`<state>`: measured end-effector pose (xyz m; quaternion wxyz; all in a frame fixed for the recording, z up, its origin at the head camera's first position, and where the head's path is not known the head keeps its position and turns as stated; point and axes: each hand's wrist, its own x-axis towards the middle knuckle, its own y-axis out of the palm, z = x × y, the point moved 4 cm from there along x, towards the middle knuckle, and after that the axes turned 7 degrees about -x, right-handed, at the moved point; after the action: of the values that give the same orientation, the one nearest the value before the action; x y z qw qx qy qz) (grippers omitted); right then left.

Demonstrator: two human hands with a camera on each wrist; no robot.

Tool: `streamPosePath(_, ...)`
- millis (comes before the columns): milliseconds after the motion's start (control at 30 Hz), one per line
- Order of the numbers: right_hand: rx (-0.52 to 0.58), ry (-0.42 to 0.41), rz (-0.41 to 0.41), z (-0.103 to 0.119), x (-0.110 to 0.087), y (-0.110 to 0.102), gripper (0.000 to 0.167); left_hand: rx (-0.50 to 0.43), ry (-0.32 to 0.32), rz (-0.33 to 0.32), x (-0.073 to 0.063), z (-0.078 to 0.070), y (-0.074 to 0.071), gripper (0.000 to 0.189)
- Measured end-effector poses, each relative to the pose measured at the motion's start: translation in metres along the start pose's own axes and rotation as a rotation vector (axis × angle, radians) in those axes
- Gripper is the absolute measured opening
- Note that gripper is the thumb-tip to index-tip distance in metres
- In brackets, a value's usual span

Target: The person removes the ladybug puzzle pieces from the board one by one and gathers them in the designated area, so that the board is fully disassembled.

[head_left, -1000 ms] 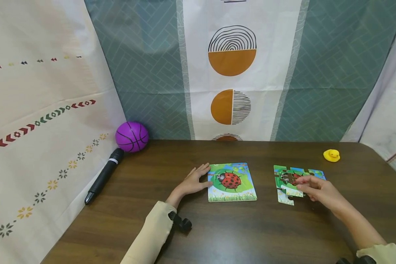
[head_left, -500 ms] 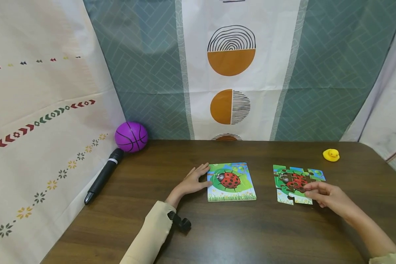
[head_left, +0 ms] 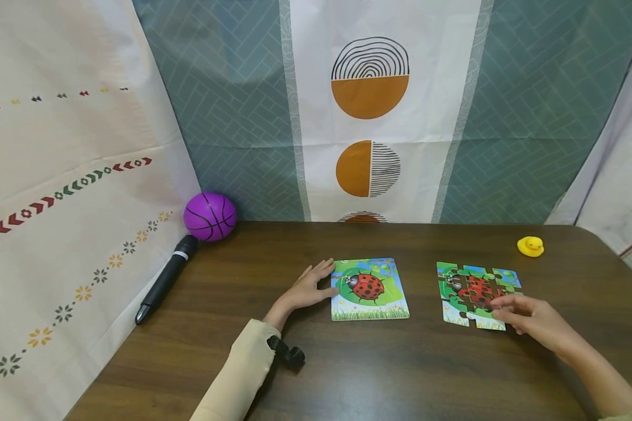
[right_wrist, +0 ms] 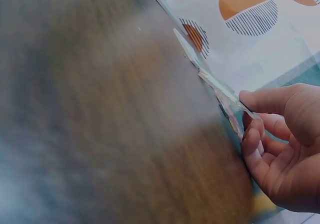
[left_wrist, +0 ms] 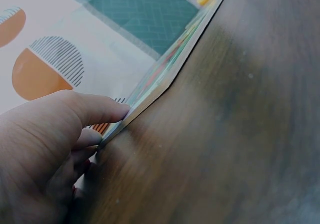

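A square ladybug picture board (head_left: 371, 301) lies flat on the table in the head view. My left hand (head_left: 306, 292) rests at its left side with the fingers fairly straight; in the left wrist view the thumb (left_wrist: 107, 108) touches the board's edge. To the right, several jigsaw pieces (head_left: 454, 314) form part of the same ladybug picture. My right hand (head_left: 539, 321) pinches a puzzle piece (head_left: 488, 322) at the lower edge of that group, between thumb and fingers. In the right wrist view this puzzle piece (right_wrist: 247, 108) is slightly tilted against its neighbours. My fingers hide the group's lower right corner.
A yellow rubber duck (head_left: 530, 246) sits at the back right. At the back left are a purple ball (head_left: 209, 217) and a black microphone (head_left: 167, 279) beside the white cloth (head_left: 84, 251). A patterned curtain (head_left: 368, 128) hangs behind the table (head_left: 390, 368).
My right hand has moved right and slightly toward me, bringing the pinched puzzle piece from over the group to its lower edge. The left hand has stayed at the board.
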<state>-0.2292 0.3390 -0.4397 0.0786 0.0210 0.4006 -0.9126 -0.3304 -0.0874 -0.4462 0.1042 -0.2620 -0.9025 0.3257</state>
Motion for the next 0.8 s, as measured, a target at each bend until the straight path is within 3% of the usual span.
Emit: streamPosePath(800, -0.059, 0.025, -0.073, -0.0008, -0.0009, 0.0050, 0.040, -0.006, 0.012, 0.003, 0.0004, -0.0004, -0.0005, 0.069)
